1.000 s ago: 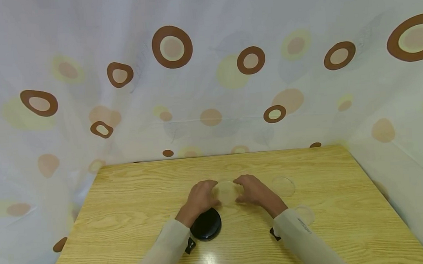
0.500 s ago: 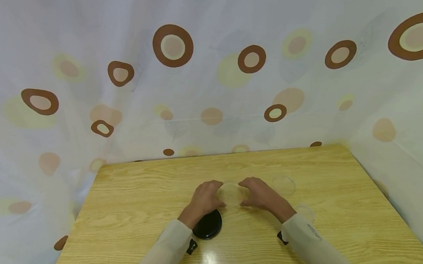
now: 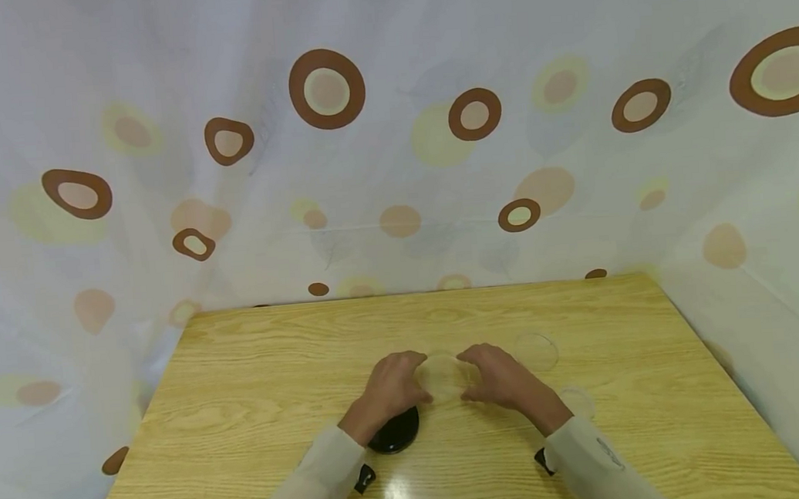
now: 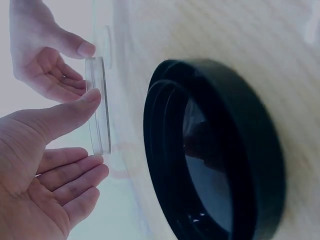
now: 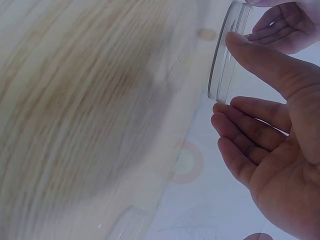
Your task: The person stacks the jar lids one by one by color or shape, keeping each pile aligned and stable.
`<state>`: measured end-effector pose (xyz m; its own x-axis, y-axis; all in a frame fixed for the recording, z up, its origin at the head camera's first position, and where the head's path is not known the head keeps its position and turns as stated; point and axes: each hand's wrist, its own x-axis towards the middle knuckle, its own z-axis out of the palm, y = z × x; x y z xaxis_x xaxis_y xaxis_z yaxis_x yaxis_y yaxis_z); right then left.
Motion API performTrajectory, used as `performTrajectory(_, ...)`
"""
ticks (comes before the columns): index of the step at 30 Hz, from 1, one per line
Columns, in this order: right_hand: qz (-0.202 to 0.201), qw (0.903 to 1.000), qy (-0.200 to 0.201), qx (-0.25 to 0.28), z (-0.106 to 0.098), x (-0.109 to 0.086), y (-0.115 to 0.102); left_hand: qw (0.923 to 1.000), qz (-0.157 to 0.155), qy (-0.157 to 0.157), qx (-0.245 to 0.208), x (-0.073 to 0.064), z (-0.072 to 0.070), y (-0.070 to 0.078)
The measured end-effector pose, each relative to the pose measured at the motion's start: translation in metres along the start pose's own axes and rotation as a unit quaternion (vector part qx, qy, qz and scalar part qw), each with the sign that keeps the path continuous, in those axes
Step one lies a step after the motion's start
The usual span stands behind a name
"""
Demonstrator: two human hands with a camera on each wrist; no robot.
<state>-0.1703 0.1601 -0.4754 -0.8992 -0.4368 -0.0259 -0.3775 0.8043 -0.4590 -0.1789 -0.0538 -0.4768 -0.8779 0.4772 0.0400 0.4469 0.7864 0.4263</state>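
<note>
A clear, shallow round dish like a petri dish [image 3: 443,378] is between my two hands over the middle of the table. My left hand [image 3: 390,393] holds its left side, with the thumb [image 4: 90,97] at the rim and the fingers on the edge below. My right hand [image 3: 506,385] holds the opposite side, its thumb [image 5: 239,40] laid against the rim. Beside my left wrist lies a black, glossy round item [image 3: 394,433] with a raised rim [image 4: 250,115], partly hidden by that hand in the head view. The gap between dish and table is hard to judge.
Two clear round discs, a farther one [image 3: 537,352] and a nearer one [image 3: 579,403], lie right of my right hand. The nearer is partly covered by the right arm. A patterned curtain [image 3: 393,165] surrounds the wood-grain table [image 3: 256,383] at the back and sides.
Both hands and the clear dish have moved together slightly right and toward me. The black round item and the discs at the right have stayed in place.
</note>
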Motion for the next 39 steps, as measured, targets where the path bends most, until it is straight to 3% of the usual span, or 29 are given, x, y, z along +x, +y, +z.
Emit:
performTrajectory(15, 0.000, 0.9999, -0.006, 0.008, 0.009, -0.017, 0.000, 0.9988, 0.019, -0.012, 0.043, -0.015, 0.013, 0.007)
performTrajectory(23, -0.023, 0.9996, -0.006, -0.014, 0.009, -0.025, 0.002, 0.9984, 0.029, -0.012, 0.047, -0.019, 0.018, 0.012)
performTrajectory(39, -0.020, 0.9995, -0.022, -0.007, 0.013, -0.038, 0.004, 0.9966, 0.045, -0.028, 0.062, -0.022, 0.028, 0.018)
